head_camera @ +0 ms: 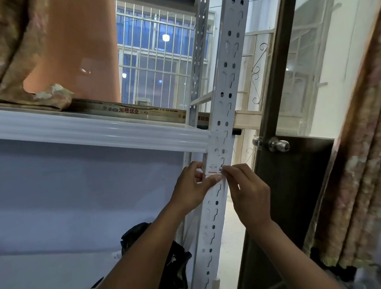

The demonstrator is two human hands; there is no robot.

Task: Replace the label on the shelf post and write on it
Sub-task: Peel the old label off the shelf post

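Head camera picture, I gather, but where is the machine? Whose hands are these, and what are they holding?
There is no machine: a person works bare-handed, and the single picture comes from a camera worn on their head, looking forward and down. The left hand grips the white perforated metal shelf post, its thumb on the small white label with red lines. The right hand pinches that label's right edge. On the white shelf above lie a brown patterned cloth and a long printed cardboard box. A dark door with a round metal knob stands to the right.
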